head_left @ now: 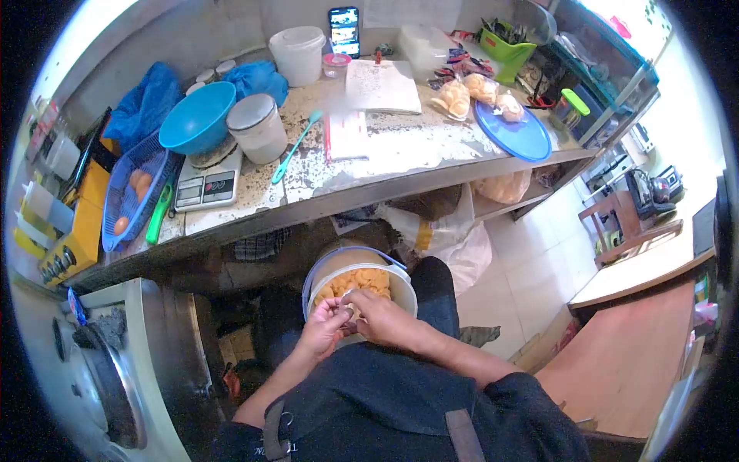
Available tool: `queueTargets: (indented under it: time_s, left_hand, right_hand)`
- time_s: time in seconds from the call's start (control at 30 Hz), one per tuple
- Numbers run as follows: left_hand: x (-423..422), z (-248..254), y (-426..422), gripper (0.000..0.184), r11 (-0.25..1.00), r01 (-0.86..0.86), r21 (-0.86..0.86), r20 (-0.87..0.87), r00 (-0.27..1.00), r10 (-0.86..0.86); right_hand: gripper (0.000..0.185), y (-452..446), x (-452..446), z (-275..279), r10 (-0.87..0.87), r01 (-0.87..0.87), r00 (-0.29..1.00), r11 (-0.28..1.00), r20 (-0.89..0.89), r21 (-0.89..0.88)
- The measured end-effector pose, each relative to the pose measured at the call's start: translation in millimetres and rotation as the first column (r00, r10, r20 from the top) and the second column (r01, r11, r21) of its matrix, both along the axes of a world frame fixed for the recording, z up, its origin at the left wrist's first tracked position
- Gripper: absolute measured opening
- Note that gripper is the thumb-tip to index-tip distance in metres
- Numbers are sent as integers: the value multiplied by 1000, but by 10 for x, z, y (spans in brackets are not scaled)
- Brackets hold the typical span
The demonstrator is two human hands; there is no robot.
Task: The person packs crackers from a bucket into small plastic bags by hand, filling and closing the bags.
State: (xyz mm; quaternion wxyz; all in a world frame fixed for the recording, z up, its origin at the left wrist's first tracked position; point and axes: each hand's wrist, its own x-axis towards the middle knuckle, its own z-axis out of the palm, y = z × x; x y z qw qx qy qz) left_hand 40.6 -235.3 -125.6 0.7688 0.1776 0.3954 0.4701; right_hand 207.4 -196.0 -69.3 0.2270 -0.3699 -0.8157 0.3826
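Observation:
A white bucket with a lilac rim or handle stands between the person's legs, with yellow-orange pieces inside. Over its near side, my left hand and my right hand meet, fingers bent and pressed together. Something small and pale shows between the fingertips, too small to name. Both hands are above the pieces, and the fingers partly cover one another.
On the counter are a teal bowl on a scale, a blue basket with eggs, a lidded tub, a teal spatula, papers, a phone and a blue lid. A stove stands left.

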Motion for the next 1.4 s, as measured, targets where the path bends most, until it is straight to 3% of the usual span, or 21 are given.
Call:
queueTargets:
  time_s: [0.23, 0.3, 0.33, 0.43, 0.5, 0.53, 0.6, 0.67, 0.73, 0.77, 0.83, 0.9, 0.97, 1.0, 1.03, 1.1, 1.17, 1.23, 1.3, 1.33, 1.4]
  left_hand:
    - [81, -19, 16, 27, 995, -83, 47, -29, 996, 84]
    - [54, -111, 6, 26, 985, -78, 154, -83, 992, 91]
    - [37, -127, 10, 26, 984, -83, 155, -84, 992, 97]
    - [-13, -25, 7, 24, 989, -23, 147, -221, 974, 56]
    - [-2, 246, 76, 19, 996, -79, 32, -410, 908, 85]
    - [-18, 226, 118, 19, 997, -57, 46, -378, 923, 71]
    - [5, 267, 142, 18, 996, 8, 87, -448, 894, 32]
    - [55, 330, 154, 16, 987, 66, 148, -419, 908, 2]
    - [54, 268, 176, 15, 970, 145, 194, -463, 886, -39]
    - [-42, 138, 221, 13, 962, 185, 201, -493, 868, -64]
    - [-25, 200, 317, 11, 951, 228, 211, -525, 847, -87]
    - [21, 275, 366, 6, 740, 526, 419, -863, 483, 145]
    - [10, 173, 429, 5, 712, 568, 414, -878, 456, 147]
    - [-7, 196, 439, 4, 702, 586, 404, -892, 422, 162]
    - [-21, 209, 424, 4, 708, 584, 397, -896, 415, 160]
    - [23, 290, 402, 4, 848, 438, 299, -668, 731, -142]
    - [129, 489, 326, 7, 925, 327, 196, -586, 795, -157]
    - [94, 408, 318, 9, 930, 283, 237, -620, 780, -79]
    - [29, 340, 273, 11, 936, 271, 226, -712, 702, -31]
    - [13, 302, 269, 11, 872, 312, 376, -778, 618, 114]
    - [-54, 211, 149, 12, 921, 263, 288, -749, 661, 45]
  right_hand:
    - [30, 89, 24, -50, 30, -29, 999, 1000, -15, 11]
    - [28, 99, 48, 25, 0, -3, 973, 1000, 230, 13]
    - [28, 97, 69, 6, 5, -8, 973, 1000, 229, 15]
    - [30, 73, 114, -27, 10, -36, 990, 982, 141, 184]
    - [31, 92, 213, 71, 82, -144, 983, 894, 162, 425]
    - [28, 135, 244, -86, 139, -195, 979, 846, 149, 497]
    - [23, 119, 221, -288, 129, -243, 940, 903, 317, 354]
    - [15, 83, 103, -355, 44, -295, 845, 871, 534, 394]
    - [13, 54, 135, -395, 22, -183, 968, 743, 251, 644]
    - [13, 33, 195, -255, -24, -152, 967, 743, 252, 652]
    - [13, -26, 266, 57, 117, -154, 988, 785, 101, 601]
    - [13, 3, 266, -59, 100, -191, 974, 849, 205, 493]
    - [14, -69, 298, -108, 102, -221, 892, 949, 441, 226]
    - [14, -93, 317, -74, 101, -216, 894, 951, 436, 222]
    - [16, -104, 354, -46, 87, -200, 923, 941, 375, 274]
    - [17, -92, 408, -12, 118, -220, 943, 923, 311, 315]
    - [16, -73, 379, -114, 16, -66, 986, 951, 166, 302]
    - [13, -37, 374, -348, -72, -22, 982, 875, 174, 483]
    - [12, -4, 405, -238, 38, -131, 966, 924, 255, 359]
    - [15, 21, 395, -125, 87, -185, 954, 924, 288, 335]
    - [18, 60, 367, -68, 164, -258, 932, 927, 324, 272]
